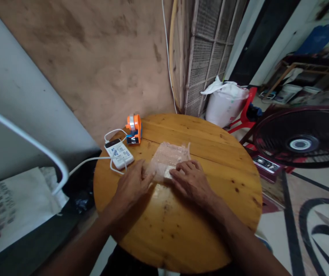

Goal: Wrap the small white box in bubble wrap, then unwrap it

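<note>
A sheet of clear bubble wrap, folded flat, lies on the round wooden table. My left hand rests on its near left edge, fingers stretched out along it. My right hand presses down on its near right edge with fingers flat and slightly spread. Neither hand has anything wrapped in its fingers. What the bubble wrap covers, if anything, I cannot make out.
An orange tape dispenser stands at the table's far left. Beside it lies a white power bank with white cables running off the left edge. A dark standing fan is at the right, a white sack behind the table.
</note>
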`<state>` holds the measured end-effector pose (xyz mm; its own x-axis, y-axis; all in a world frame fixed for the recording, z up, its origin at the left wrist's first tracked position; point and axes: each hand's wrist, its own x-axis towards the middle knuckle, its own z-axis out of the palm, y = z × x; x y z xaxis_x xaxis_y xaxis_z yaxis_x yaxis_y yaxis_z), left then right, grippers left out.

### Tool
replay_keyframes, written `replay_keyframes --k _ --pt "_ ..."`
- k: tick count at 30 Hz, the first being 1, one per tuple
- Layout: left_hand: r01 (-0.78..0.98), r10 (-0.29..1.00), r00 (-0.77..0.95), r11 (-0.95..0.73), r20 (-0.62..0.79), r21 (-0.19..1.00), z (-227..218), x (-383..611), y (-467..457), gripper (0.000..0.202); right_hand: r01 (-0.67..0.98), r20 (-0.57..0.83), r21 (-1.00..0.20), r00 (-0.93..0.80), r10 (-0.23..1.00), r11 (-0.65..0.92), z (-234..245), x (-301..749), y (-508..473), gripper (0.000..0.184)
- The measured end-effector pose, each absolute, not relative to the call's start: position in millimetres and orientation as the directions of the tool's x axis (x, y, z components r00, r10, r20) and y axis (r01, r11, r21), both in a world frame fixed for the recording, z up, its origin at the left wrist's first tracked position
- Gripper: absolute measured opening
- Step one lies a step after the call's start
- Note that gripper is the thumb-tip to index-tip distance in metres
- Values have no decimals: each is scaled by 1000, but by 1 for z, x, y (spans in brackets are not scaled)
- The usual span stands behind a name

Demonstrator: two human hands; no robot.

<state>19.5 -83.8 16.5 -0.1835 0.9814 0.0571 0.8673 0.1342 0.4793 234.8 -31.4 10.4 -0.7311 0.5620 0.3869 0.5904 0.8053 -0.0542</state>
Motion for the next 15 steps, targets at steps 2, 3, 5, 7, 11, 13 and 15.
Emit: replay_keyframes --k 2,3,5,7,11,13,15 --pt "881 983 -179 148 27 450 18 21 -71 38 594 386 -42 -732 561 803 10 235 -32 17" --pt "888 981 -196 175 4 426 18 21 -66 39 595 385 -36 -733 560 803 11 235 -32 17" --pt "903 974 -222 224 -50 366 18 21 -57 43 594 387 -27 -735 557 804 11 235 -32 17" --pt "914 968 -236 252 -87 320 17 19 -51 47 595 391 -26 -733 556 803 11 235 -33 17" --pt "904 977 -186 211 -102 373 11 13 -47 42 601 392 -32 -728 563 799 11 235 -33 17" --pt "874 983 -154 181 -96 450 6 10 -45 35 599 386 -35 -730 564 800 11 234 -34 18" --pt "848 988 -120 154 -100 506 1 8 -42 30 602 382 -39 -728 569 797 13 233 -34 18"
